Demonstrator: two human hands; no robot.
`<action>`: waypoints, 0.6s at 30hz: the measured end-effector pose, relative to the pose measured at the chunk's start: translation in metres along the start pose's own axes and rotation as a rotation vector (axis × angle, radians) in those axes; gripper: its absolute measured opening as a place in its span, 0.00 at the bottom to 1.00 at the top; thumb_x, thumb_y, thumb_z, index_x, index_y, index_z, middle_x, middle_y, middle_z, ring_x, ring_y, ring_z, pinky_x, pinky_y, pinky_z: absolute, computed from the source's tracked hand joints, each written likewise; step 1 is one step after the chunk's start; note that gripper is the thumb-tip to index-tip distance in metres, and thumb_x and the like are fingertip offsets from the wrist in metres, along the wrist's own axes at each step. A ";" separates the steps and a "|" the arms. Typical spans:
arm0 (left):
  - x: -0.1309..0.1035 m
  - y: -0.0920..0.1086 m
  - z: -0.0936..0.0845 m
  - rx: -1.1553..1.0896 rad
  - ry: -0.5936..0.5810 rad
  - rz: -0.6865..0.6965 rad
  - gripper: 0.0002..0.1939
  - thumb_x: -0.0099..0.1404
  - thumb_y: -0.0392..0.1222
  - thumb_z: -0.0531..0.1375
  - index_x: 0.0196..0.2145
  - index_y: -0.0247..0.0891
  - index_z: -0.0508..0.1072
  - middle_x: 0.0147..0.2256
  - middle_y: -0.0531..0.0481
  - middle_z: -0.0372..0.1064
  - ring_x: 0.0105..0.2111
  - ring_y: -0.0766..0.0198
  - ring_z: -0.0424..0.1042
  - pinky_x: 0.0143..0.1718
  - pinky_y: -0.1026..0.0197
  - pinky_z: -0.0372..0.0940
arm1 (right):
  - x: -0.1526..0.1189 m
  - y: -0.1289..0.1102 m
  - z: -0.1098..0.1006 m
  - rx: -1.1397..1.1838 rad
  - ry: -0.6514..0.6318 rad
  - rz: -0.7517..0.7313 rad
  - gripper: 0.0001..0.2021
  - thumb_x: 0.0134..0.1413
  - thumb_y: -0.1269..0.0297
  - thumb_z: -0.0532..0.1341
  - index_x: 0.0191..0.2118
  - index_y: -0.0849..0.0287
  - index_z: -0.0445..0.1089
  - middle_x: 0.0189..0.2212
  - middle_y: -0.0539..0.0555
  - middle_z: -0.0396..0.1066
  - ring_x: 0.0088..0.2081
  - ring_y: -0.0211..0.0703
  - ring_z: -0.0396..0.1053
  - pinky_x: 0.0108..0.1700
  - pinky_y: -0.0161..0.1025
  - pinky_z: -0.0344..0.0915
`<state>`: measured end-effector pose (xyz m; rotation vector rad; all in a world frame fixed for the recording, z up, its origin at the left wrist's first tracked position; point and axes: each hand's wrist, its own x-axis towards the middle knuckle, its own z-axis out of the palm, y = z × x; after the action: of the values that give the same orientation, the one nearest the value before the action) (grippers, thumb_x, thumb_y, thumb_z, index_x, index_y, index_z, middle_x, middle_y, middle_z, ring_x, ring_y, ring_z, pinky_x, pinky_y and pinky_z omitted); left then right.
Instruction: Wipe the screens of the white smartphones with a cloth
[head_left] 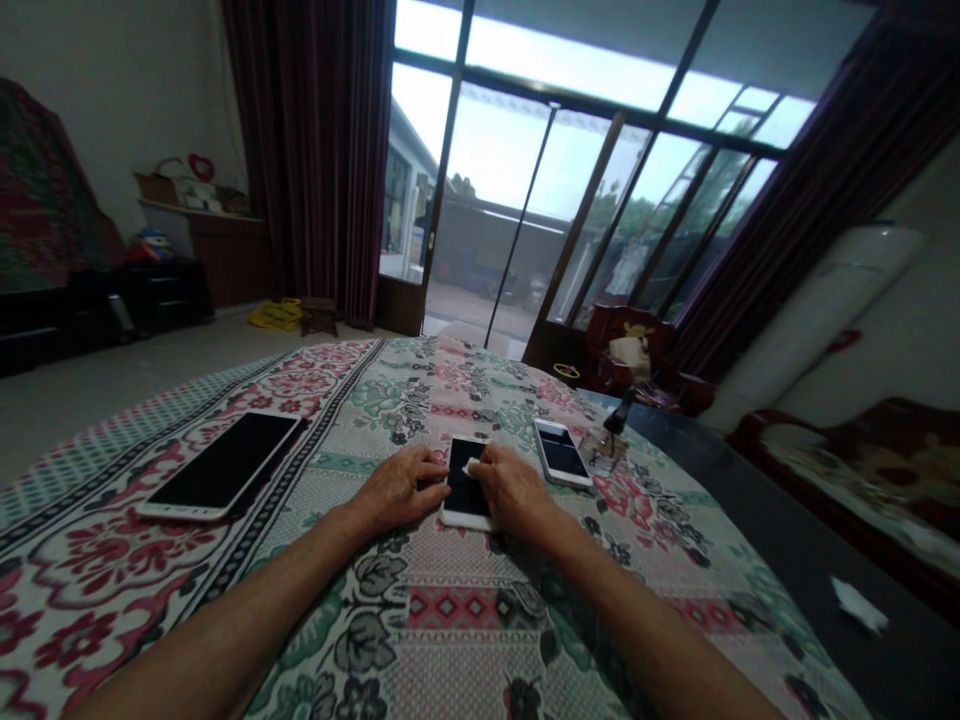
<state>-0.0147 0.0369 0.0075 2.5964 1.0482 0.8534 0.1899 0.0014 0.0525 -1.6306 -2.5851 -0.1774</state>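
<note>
A white-framed smartphone with a dark screen lies flat on the patterned tablecloth, between my two hands. My left hand grips its left edge, thumb and fingers bent against the side. Over the right part of the screen is my right hand, its fingers pinched on a small white piece of tissue; most of that piece is hidden under the fingers. To the right lies a second white smartphone, and at the left a larger white-framed one, both face up with dark screens.
A small glass bottle with a black top stands beside the right-hand phone. The tablecloth covers a round table. Beyond are a wooden armchair, glass doors and dark curtains. A crumpled white paper lies on the dark surface at right.
</note>
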 end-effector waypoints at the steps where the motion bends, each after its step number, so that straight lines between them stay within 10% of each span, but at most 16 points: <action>1: 0.000 0.000 0.000 0.000 -0.008 0.000 0.10 0.63 0.43 0.58 0.36 0.40 0.79 0.34 0.47 0.70 0.37 0.59 0.69 0.40 0.58 0.63 | -0.005 -0.003 -0.001 0.002 -0.010 -0.009 0.13 0.64 0.69 0.51 0.42 0.58 0.74 0.40 0.57 0.68 0.40 0.42 0.63 0.38 0.35 0.55; 18: 0.001 0.000 -0.001 -0.048 0.001 -0.044 0.09 0.61 0.43 0.59 0.34 0.41 0.79 0.33 0.49 0.70 0.37 0.60 0.69 0.41 0.59 0.63 | 0.052 0.007 0.004 -0.046 0.002 0.138 0.17 0.66 0.67 0.49 0.41 0.60 0.75 0.41 0.59 0.69 0.41 0.45 0.66 0.38 0.36 0.57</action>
<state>-0.0145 0.0373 0.0083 2.5241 1.0673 0.8588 0.1738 0.0514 0.0561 -1.8148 -2.4731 -0.2310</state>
